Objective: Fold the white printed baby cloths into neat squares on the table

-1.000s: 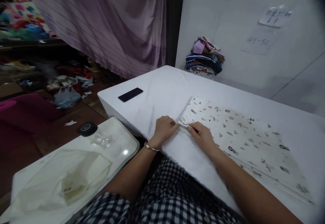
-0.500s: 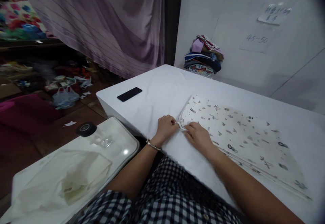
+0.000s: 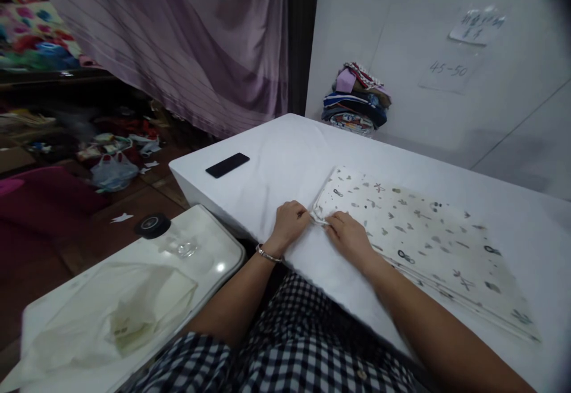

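A cream cloth (image 3: pixel 419 232) printed with small dark motifs lies folded flat on the white table (image 3: pixel 285 161), reaching from the middle to the right. My left hand (image 3: pixel 289 222) and my right hand (image 3: pixel 348 236) meet at its near left corner. Each hand has its fingers closed in a pinch on the cloth's corner edge, left from the outside, right resting on the cloth. A thin bracelet sits on my left wrist.
A black phone (image 3: pixel 228 164) lies near the table's left edge. A pile of folded clothes (image 3: pixel 357 98) stands at the far side by the wall. Left of me is a white case (image 3: pixel 134 286) with a plastic bag, a clear glass and a black round lid. Clutter covers the floor beyond.
My two hands have drawn closer together at the cloth's corner, and the right hand has slid slightly left along the edge. The cloth lies as before.
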`<action>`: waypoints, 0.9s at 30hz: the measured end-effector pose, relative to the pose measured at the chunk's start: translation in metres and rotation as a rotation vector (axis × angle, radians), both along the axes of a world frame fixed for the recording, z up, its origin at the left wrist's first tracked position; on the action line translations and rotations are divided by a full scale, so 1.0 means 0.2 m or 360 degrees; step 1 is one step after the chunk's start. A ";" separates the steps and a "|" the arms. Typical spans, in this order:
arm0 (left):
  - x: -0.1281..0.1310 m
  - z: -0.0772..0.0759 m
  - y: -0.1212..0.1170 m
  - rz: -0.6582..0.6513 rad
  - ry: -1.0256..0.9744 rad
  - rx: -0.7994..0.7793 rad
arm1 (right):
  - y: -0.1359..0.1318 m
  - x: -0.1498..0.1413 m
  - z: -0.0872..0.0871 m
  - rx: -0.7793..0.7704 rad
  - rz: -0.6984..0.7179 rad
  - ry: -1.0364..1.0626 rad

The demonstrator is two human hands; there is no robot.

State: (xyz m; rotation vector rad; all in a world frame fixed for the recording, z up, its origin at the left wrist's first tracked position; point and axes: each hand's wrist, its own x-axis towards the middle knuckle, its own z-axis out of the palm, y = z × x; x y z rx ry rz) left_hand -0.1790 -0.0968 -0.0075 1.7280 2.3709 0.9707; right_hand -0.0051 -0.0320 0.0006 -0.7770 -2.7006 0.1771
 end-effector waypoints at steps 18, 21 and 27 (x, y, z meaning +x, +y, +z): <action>0.09 0.05 0.03 -0.0021 0.0195 -0.0228 | 0.08 0.01 -0.06 -0.0348 -0.0111 0.0507; 0.09 0.06 0.02 -0.0011 0.0019 -0.0206 | 0.07 0.01 -0.04 -0.0336 -0.0104 0.0550; 0.04 0.02 0.00 0.0093 -0.0953 -0.0011 | 0.05 0.01 -0.03 -0.0288 -0.0100 0.0546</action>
